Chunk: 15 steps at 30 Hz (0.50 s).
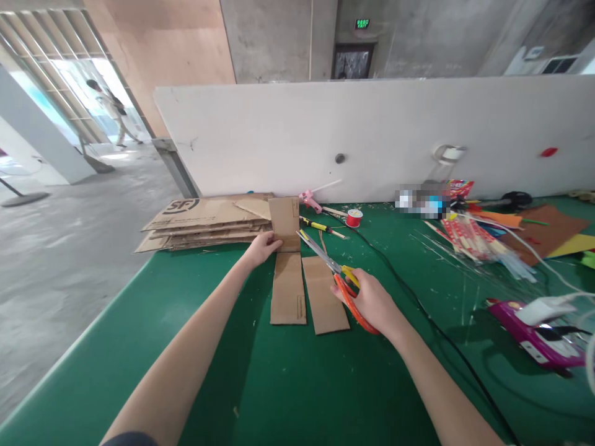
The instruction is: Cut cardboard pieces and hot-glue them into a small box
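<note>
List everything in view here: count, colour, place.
scissors: one, orange and yellow handles, right hand
held cardboard piece: one, brown, left hand
cardboard strips: two, brown, tabletop centre
cardboard stack: one, brown, back left
glue gun: one, pink, back centre
spool: one, red, right of glue gun
cable: one, black, right of centre
power strip: one, magenta, right
craft sheets: several, brown and yellow visible, back right
tabletop: one, green, beneath
partition: one, white, behind
exit sign: one, green, background
walking person: one, light clothes, far left
pixelated items: uncountable, back right
hands: left, right
</note>
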### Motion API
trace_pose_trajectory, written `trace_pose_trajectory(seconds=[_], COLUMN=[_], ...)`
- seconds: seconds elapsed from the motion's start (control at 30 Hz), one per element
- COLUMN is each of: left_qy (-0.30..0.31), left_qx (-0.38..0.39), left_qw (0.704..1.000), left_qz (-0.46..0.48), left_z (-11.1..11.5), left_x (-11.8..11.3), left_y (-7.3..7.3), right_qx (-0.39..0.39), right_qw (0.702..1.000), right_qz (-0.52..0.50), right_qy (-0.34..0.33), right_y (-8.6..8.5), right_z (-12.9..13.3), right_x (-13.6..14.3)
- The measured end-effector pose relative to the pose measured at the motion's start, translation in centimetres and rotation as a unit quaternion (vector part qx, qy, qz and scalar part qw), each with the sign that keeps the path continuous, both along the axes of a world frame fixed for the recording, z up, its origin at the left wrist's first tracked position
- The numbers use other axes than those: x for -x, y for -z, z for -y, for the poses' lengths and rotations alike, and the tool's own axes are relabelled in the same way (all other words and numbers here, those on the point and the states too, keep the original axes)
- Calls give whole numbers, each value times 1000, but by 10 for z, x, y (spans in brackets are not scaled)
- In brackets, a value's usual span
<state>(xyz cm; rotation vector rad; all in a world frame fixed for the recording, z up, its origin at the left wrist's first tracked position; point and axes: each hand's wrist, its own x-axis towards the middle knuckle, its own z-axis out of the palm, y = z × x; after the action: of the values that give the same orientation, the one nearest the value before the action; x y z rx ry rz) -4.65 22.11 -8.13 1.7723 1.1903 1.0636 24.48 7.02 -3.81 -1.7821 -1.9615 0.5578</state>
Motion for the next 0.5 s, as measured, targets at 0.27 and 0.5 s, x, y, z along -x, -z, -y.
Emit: trace_pose_trajectory(seconds=[0.27, 0.5], left_qy=[18, 0], left_qx=[-35, -49], left_qw=[995, 992], left_qz=[-88, -114], left_z=[5, 4], left_x=[2, 4], left_y=[-12, -8], right_qx=[6, 61], right_qw=[998, 966], right_qz=[67, -249], right_qy=[-10, 5], right_y=[0, -8], right_z=[-13, -49], right_x=[-25, -5])
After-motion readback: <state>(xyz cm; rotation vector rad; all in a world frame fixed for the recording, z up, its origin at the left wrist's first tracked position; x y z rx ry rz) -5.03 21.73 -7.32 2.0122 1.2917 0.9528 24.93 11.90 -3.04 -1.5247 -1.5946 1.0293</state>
